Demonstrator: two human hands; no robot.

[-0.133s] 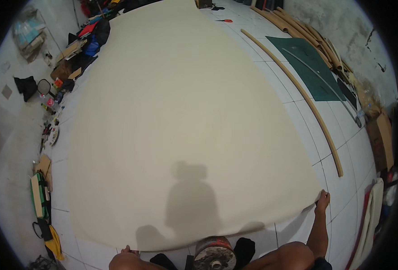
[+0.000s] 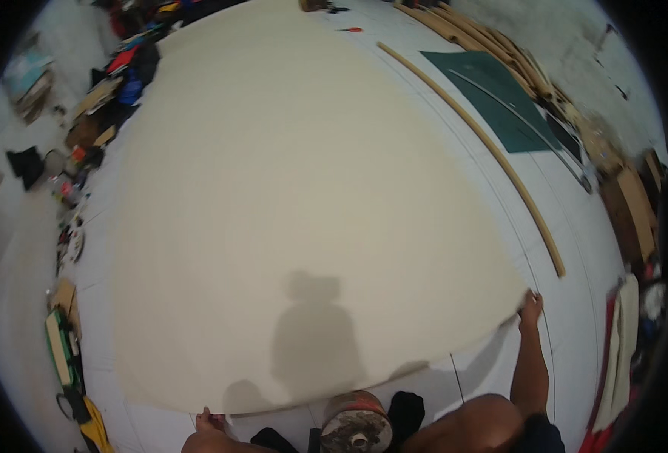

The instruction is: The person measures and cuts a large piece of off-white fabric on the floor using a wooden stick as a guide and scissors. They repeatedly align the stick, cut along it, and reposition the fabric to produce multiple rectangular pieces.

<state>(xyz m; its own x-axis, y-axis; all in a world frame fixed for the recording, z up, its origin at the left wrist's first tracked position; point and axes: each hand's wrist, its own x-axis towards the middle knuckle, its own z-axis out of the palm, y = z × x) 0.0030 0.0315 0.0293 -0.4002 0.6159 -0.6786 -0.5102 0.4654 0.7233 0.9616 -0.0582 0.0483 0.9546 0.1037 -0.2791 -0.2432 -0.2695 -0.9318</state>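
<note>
While the view is tipping slightly from a moment ago, bringing the floor's right side higher and its left side lower, the cream sheet [image 2: 296,189] is lying spread along the middle of the tiled floor [image 2: 575,234], running from near the person's legs toward the far end. The right hand [image 2: 531,304] is holding the sheet's near right corner in a narrow pinch, and a shadow is falling on the tiles below that edge. The left hand [image 2: 209,420] is touching the near edge, somewhat in from the left corner; its fingers are showing too small and dim to tell whether they are closing on it. Both hands are keeping their places on the sheet, so the change is probably coming from the head, and the near edge is seemingly staying steadied from both sides. Toward the floor's right edge, a long tan pole [image 2: 485,140] is lying apart from the sheet, with a green mat [image 2: 492,98] resting farther out. A round drum [image 2: 356,432] is sitting between the legs.
</note>
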